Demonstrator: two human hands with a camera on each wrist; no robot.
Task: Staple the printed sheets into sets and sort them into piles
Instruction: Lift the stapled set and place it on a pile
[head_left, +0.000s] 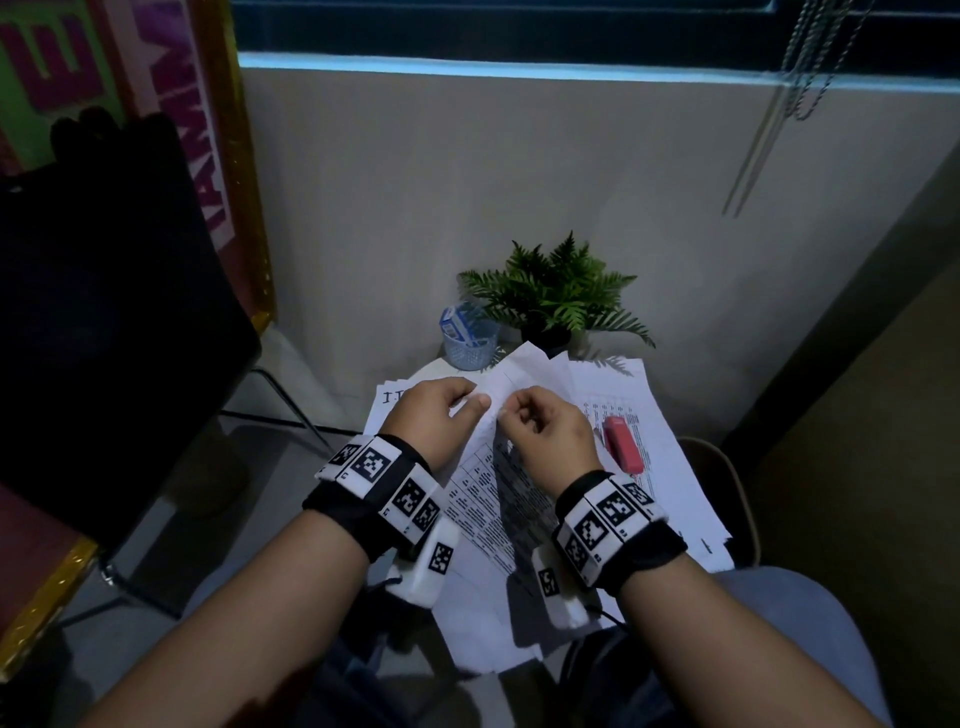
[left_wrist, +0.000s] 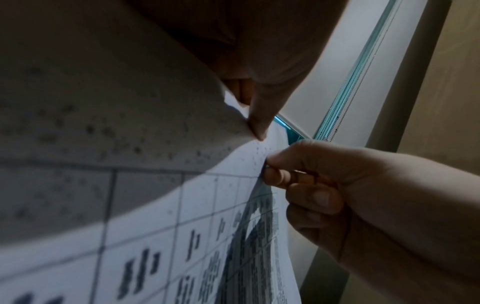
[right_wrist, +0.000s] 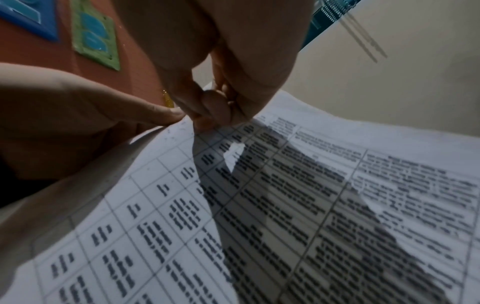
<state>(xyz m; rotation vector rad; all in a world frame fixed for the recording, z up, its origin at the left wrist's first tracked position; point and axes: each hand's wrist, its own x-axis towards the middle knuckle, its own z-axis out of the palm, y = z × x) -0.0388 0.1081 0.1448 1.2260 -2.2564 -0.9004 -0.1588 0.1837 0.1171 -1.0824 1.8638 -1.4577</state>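
Both your hands are clamped on the same top edge of the printed sheets (head_left: 493, 467), lifted just above the centre of the frame in the head view. Your left hand (head_left: 436, 415) pinches the paper between thumb and fingers; your right hand (head_left: 545, 431) pinches it just beside, fingertips nearly meeting your left thumb. The right wrist view shows your right fingers (right_wrist: 207, 115) curled tight on the edge of a table-printed page, with the left thumb pressing in from the left of the frame.

Watch the grip first. Two pinches this close on thin paper can tear or crease the edge if you pull them apart unevenly. I cannot tell from these views whether you hold one sheet or several, so you may separate the wrong count and build a short set.

The red stapler (head_left: 622, 444) lies right of centre on the loose papers (head_left: 670, 467) spread over the small bench (head_left: 431, 370), well apart from both hands. Those papers overlap and hang past the bench's edge toward the lower part of the frame; a sweep of your wrist may slide them off and mix the piles.

The blue cup (head_left: 470, 338) and the potted fern (head_left: 556, 296) stand just above the paper's lifted corner, so a forward flick could tip the cup.
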